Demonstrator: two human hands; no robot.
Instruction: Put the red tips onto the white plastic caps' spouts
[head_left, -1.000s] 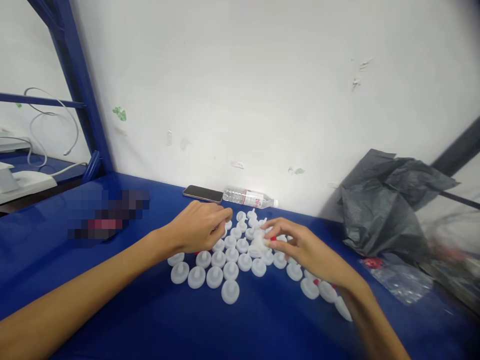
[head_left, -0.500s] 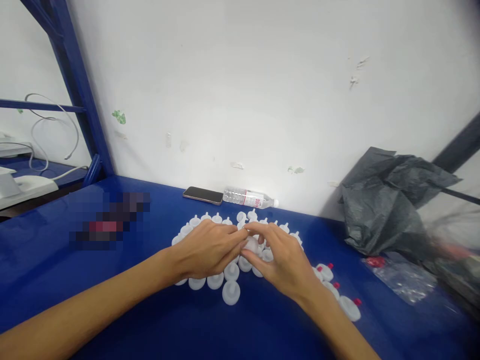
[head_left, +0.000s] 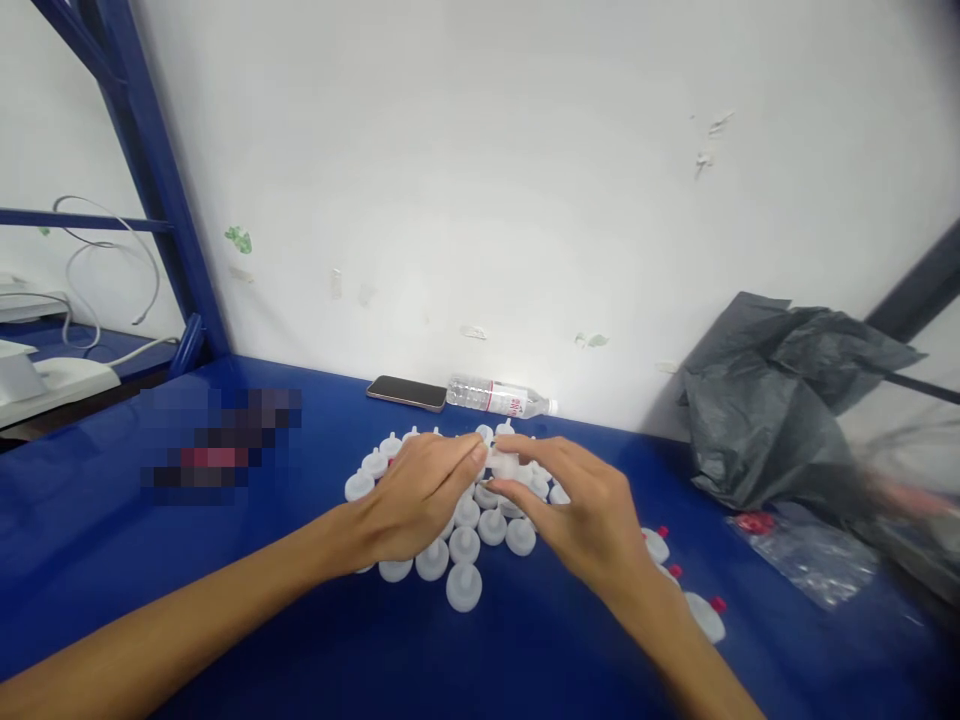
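A white cap (head_left: 505, 463) is hanging mid-frame over similar caps (head_left: 464, 587), the right hand (head_left: 583, 505) pinching it between thumb and fingers; the left hand (head_left: 416, 495) is bunching at its left side, its grip impossible to tell. Fingers are hiding the spout's direction. Blue tabletop (head_left: 450, 670) is opening toward lower centre, its back edge meeting a white wall (head_left: 465, 180).

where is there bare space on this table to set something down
Bare: the near glossy blue table, in front of the round white plastic spouted caps; also between those and the dark pixelated patch. Crowded: around the left hand and right hand, where caps cluster.
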